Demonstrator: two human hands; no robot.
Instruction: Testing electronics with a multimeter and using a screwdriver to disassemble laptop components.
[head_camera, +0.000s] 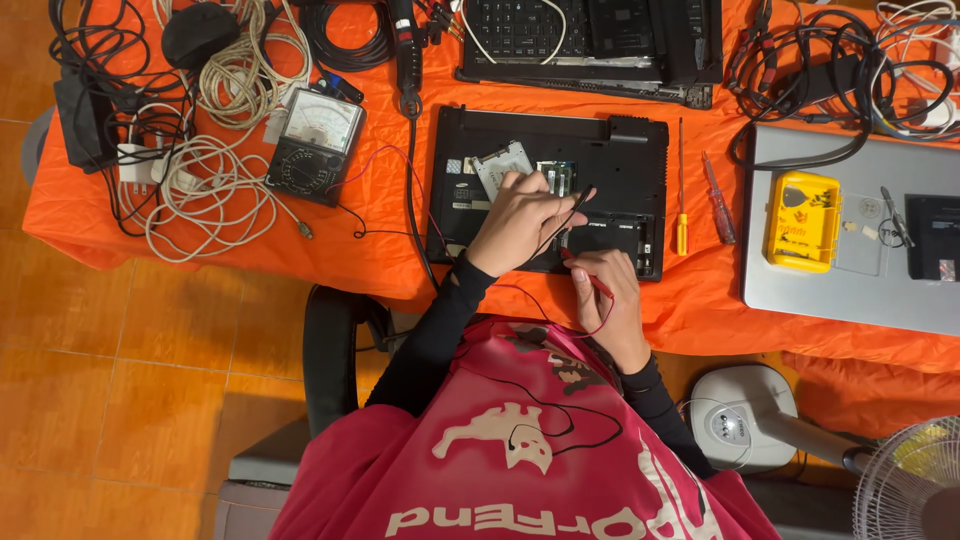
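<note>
A black laptop (620, 150) lies upside down on the orange-covered table (380, 240), its bottom panel off and the inner parts showing. My left hand (518, 218) rests over the open bay and grips a thin black test probe (575, 208). My right hand (606, 290) sits at the laptop's near edge and grips a red test probe (590, 278). Red and black leads run from the probes across the cloth to an analog multimeter (315, 145) on the left.
A yellow-handled screwdriver (681, 232) and a red one (718, 215) lie right of the laptop. A yellow case (802, 220) sits on a silver laptop (850, 295). Another black laptop (600, 45), coiled cables (215, 190) and a fan (905, 490) surround the area.
</note>
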